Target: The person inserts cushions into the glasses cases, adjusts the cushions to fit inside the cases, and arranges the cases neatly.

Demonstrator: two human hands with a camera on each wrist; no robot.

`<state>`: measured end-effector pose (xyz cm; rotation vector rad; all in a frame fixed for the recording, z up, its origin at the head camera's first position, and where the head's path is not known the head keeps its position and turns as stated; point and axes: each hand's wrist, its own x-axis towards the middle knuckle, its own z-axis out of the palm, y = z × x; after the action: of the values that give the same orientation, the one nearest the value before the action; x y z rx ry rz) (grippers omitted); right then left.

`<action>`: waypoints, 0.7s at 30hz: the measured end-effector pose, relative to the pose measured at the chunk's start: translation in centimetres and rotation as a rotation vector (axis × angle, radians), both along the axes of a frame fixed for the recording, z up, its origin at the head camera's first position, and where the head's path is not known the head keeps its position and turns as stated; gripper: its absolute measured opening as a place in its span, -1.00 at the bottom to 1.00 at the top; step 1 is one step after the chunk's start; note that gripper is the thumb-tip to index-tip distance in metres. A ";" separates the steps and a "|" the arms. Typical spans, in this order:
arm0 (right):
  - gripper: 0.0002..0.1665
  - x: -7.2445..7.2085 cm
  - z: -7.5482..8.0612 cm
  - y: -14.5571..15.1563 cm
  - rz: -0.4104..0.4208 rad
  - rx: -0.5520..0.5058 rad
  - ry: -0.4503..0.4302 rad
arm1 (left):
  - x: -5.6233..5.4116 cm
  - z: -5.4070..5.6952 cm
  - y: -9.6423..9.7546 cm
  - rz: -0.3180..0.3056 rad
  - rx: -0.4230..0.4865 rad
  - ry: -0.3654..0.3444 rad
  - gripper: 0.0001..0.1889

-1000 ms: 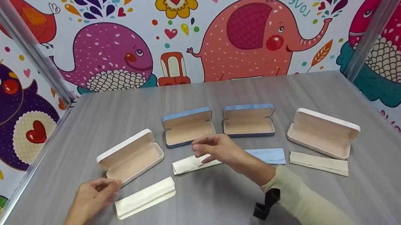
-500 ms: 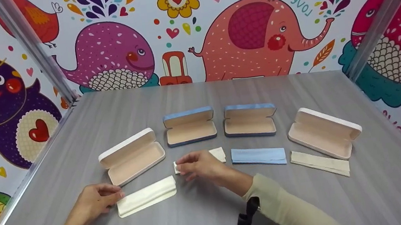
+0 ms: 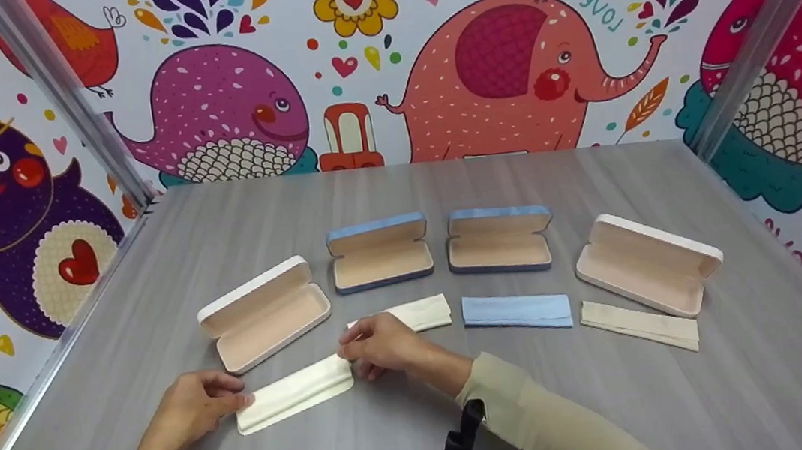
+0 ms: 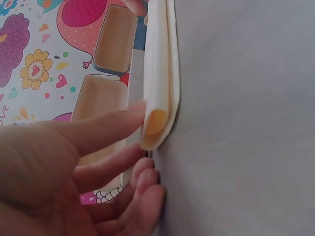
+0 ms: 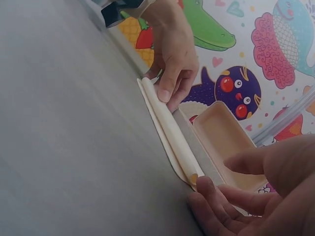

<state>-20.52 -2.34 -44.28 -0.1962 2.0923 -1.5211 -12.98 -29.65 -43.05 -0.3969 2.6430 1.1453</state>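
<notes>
A cream folded cloth (image 3: 296, 393) lies on the table in front of the open white-rimmed glasses case (image 3: 272, 319) on the left. My left hand (image 3: 188, 411) is at its left end, thumb tip overlapping the cloth and index fingertip at the corner, as the left wrist view shows. At the other end, the fingertips of my right hand (image 3: 385, 347) meet the cloth's edge. Its thumb stands apart from the cloth in the right wrist view. Loose folds run lengthwise along the cloth, and its rolled end (image 4: 157, 120) shows a yellowish inside.
Two blue glasses cases (image 3: 381, 263) (image 3: 499, 250) and another white one (image 3: 640, 269) stand open behind. Folded cloths lie before them: a cream one (image 3: 422, 313) partly behind my right hand, a blue one (image 3: 516, 311) and a beige one (image 3: 639, 326). Patterned walls enclose the table.
My right hand has come down and left from above the second cloth to the right end of the leftmost one. My left hand has shifted slightly right and nearer, onto that cloth's left end.
</notes>
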 end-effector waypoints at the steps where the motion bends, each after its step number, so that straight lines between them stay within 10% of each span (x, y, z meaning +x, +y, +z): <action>1: -0.81 0.0 0.0 -0.1 -0.005 0.008 0.006 | 0.0 0.0 0.0 0.002 0.001 -0.005 -0.68; 21: -0.82 0.3 -0.7 -1.5 -0.004 0.203 0.243 | 0.2 -0.4 0.1 -0.103 -0.078 0.046 -0.85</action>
<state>-20.20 -3.80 -44.97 -0.3145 2.4223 -1.3302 -12.77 -29.54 -43.43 -0.2479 2.7190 1.0349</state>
